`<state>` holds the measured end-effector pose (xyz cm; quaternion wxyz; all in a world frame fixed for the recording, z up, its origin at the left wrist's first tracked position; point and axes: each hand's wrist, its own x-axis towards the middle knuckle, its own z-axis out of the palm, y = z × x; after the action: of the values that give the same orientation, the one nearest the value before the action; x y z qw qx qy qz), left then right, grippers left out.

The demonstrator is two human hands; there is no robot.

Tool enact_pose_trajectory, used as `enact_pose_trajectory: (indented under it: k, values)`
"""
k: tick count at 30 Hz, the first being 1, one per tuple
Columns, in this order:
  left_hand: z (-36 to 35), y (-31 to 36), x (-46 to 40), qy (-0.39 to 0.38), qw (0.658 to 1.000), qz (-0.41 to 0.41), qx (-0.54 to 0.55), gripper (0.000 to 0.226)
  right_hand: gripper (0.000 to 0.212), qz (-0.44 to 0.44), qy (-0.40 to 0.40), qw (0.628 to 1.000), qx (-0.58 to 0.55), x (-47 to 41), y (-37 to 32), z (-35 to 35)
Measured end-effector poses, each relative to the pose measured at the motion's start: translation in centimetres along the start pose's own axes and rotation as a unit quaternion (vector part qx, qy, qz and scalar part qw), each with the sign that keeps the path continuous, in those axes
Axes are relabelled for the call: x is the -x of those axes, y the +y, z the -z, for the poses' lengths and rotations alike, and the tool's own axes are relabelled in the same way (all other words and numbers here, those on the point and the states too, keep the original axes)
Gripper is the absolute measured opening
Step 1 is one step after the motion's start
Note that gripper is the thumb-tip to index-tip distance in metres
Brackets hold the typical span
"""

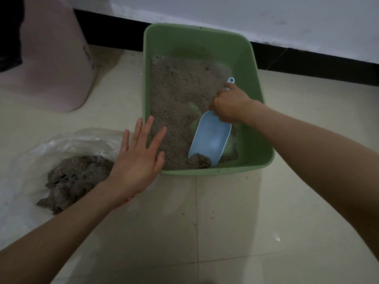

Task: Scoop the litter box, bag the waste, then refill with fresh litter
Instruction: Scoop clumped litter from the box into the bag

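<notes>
On the floor (pixel 225 232), by the wall, sat the box (pixel 264 128) of litter (pixel 176 95). Right hand (pixel 229 105) gripped the scoop (pixel 211 138), its tip dug into a clump at the near edge. Left hand (pixel 139 158) hovered flat, fingers spread, over the box's left rim. Beside it lay the bag (pixel 67 144) holding waste (pixel 75 179).

Home floor corner: beige tiles (pixel 225 222), black baseboard (pixel 307 58), litter box (pixel 256 111).

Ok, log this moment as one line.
stage: scooping | right hand: grips blue scoop in litter box | left hand: open | bag: holds waste
</notes>
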<state>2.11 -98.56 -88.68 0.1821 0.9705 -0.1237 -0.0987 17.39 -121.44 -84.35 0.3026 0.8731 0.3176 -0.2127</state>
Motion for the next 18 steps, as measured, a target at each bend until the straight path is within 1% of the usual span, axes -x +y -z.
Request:
enact_pose_trajectory:
  k: [5,8,10,13,15,18]
  values:
    - [-0.1,-0.1,0.0,0.01,1.0,-0.008,0.012,0.067,0.028,0.001,0.004,0.997,-0.074,-1.5,0.0,-1.4]
    - [-0.2,-0.2,0.0,0.021,1.0,-0.016,0.011,0.064,0.028,-0.01,0.012,0.99,-0.144,-2.0,-0.2,-1.9]
    - [-0.3,-0.2,0.0,0.022,1.0,-0.017,0.005,0.063,0.027,-0.025,0.007,0.977,-0.212,-2.1,-0.1,-2.2]
    - [-0.4,-0.3,0.0,0.026,1.0,-0.016,-0.003,0.064,0.022,-0.042,-0.028,0.944,-0.325,-1.7,-0.5,-2.9]
    - [-0.5,-0.4,0.1,0.035,0.999,-0.018,-0.005,0.065,0.023,-0.049,-0.04,0.93,-0.363,-1.4,-0.9,-3.6]
    - [-0.6,-0.3,0.1,0.042,0.999,-0.012,-0.006,0.068,0.023,-0.055,-0.034,0.92,-0.388,-0.9,-1.3,-4.1]
